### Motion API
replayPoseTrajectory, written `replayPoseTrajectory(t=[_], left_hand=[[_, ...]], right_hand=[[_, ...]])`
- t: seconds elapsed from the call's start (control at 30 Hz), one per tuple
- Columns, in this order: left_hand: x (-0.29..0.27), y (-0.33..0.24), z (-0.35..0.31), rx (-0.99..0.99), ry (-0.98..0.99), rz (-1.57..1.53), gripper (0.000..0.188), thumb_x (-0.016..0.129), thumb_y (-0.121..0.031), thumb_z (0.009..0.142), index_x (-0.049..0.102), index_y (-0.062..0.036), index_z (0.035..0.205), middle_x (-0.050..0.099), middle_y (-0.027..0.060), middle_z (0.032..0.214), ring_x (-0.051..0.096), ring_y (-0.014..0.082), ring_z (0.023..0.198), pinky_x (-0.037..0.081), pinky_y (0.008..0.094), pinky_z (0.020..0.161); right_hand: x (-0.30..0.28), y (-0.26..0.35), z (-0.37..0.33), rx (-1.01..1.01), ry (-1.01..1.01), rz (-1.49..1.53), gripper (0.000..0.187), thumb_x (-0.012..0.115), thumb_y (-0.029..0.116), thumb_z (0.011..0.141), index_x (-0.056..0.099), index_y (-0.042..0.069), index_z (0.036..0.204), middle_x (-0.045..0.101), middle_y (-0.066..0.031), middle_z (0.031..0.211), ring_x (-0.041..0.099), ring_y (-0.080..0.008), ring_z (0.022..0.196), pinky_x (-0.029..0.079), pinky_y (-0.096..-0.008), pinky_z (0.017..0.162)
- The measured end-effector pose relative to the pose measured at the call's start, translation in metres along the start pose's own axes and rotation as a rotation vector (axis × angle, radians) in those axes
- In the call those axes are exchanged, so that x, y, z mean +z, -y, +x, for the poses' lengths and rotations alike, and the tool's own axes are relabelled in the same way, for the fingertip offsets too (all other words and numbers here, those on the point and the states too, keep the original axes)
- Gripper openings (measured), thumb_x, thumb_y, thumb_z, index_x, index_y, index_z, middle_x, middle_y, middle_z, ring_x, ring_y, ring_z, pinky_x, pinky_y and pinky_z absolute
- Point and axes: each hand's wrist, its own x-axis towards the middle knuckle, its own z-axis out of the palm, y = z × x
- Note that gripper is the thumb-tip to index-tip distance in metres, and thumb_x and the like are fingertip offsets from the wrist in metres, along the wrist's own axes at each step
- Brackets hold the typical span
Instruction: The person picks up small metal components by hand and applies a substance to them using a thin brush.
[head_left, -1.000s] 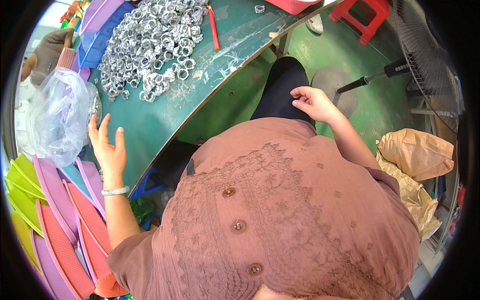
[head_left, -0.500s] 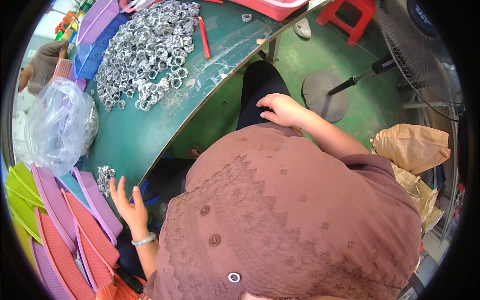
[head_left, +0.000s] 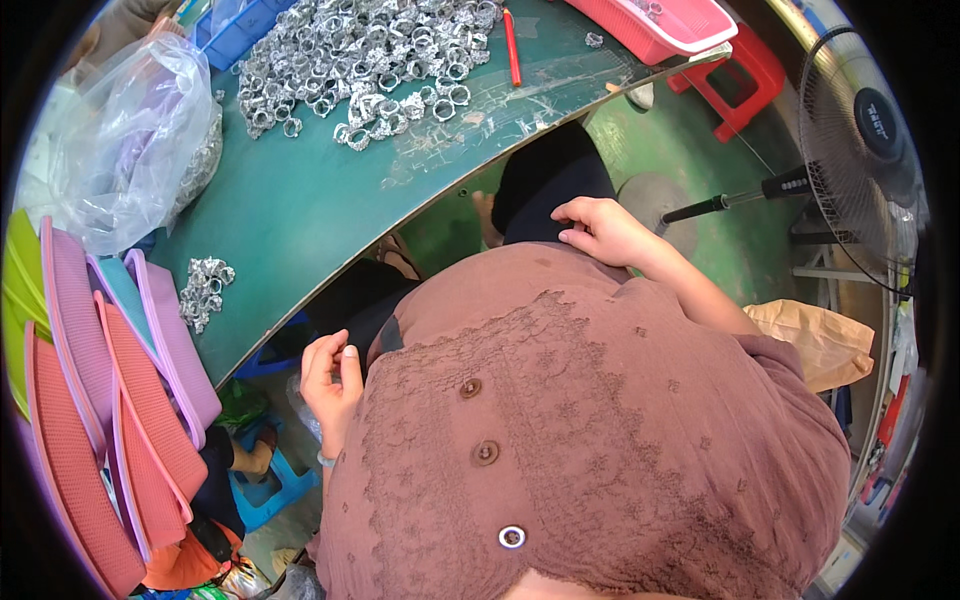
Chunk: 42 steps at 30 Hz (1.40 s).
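Note:
My left hand [head_left: 330, 385] is off the table's near edge, beside my torso. Its fingers are loosely bent, the thumb stands apart, and nothing is in it. Over my dark-trousered thigh lies my right hand [head_left: 603, 230], fingers loosely stretched and holding nothing. The closest pile to the left hand is a small cluster of silver-coloured rings [head_left: 207, 293] on the green table [head_left: 290, 230]. Farther back spreads a large heap of silver-coloured rings [head_left: 365, 55], with a red pen [head_left: 512, 48] at its right.
Stacked pink, purple and green plastic baskets [head_left: 150, 430] crowd the left. A clear plastic bag [head_left: 120, 140] and a blue bin [head_left: 235, 30] stand behind them. Right of the table are a pink basket [head_left: 660, 25], a red stool [head_left: 735, 85], a fan [head_left: 865, 150] and a brown paper bag [head_left: 815, 340].
My left hand has drawn back from the small ring cluster toward my torso, its fingers now more bent. The view has shifted; the right hand stays on the thigh.

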Motion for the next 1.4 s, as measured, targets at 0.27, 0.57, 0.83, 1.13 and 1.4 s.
replayPoseTrajectory(t=[0.27, 0.57, 0.83, 1.13, 1.4], left_hand=[[-0.011, 0.029, 0.001, -0.125, 0.124, -0.053, 0.017, 0.054, -0.003, 0.080, 0.058, 0.0017, 0.096, 0.052, 0.0055, 0.094, 0.049, 0.0094, 0.075, 0.041, 0.0216, 0.069], [0.001, 0.014, 0.004, -0.414, 0.099, -0.071, 0.016, 0.054, -0.006, 0.083, 0.057, 0.0030, 0.096, 0.050, 0.0023, 0.091, 0.044, 0.0075, 0.071, 0.040, 0.0200, 0.066], [0.002, 0.021, 0.014, -0.306, 0.144, -0.063, 0.018, 0.054, -0.004, 0.081, 0.057, 0.0036, 0.096, 0.051, 0.0037, 0.093, 0.045, 0.0080, 0.071, 0.040, 0.0203, 0.063], [0.000, 0.027, 0.015, -0.317, 0.145, -0.039, 0.019, 0.054, -0.003, 0.080, 0.057, 0.0039, 0.097, 0.052, 0.0043, 0.094, 0.046, 0.0079, 0.071, 0.041, 0.0198, 0.061], [-0.002, 0.021, 0.019, -0.279, 0.193, -0.029, 0.020, 0.055, -0.005, 0.081, 0.057, 0.0043, 0.099, 0.052, 0.0051, 0.096, 0.048, 0.0076, 0.066, 0.041, 0.0203, 0.059]], right_hand=[[0.002, 0.012, 0.015, -0.093, 0.047, -0.093, 0.030, 0.059, 0.018, 0.074, 0.059, 0.002, 0.098, 0.059, -0.0163, 0.098, 0.055, -0.0321, 0.093, 0.043, -0.0374, 0.081], [0.000, 0.017, 0.018, -0.117, 0.027, -0.106, 0.028, 0.059, 0.015, 0.076, 0.057, 0.001, 0.100, 0.058, -0.0148, 0.090, 0.057, -0.0293, 0.081, 0.046, -0.0361, 0.071], [-0.011, 0.017, 0.014, 0.002, 0.060, -0.091, 0.030, 0.058, 0.017, 0.076, 0.058, 0.002, 0.101, 0.059, -0.0162, 0.097, 0.056, -0.0313, 0.091, 0.044, -0.0373, 0.080], [-0.010, 0.013, 0.018, -0.065, 0.050, -0.113, 0.029, 0.059, 0.016, 0.075, 0.058, 0.001, 0.100, 0.059, -0.0162, 0.094, 0.057, -0.0306, 0.086, 0.045, -0.0367, 0.076], [-0.017, 0.017, 0.018, -0.022, 0.083, -0.127, 0.030, 0.058, 0.016, 0.075, 0.057, 0.000, 0.101, 0.059, -0.0167, 0.097, 0.056, -0.0316, 0.091, 0.045, -0.0375, 0.079]])
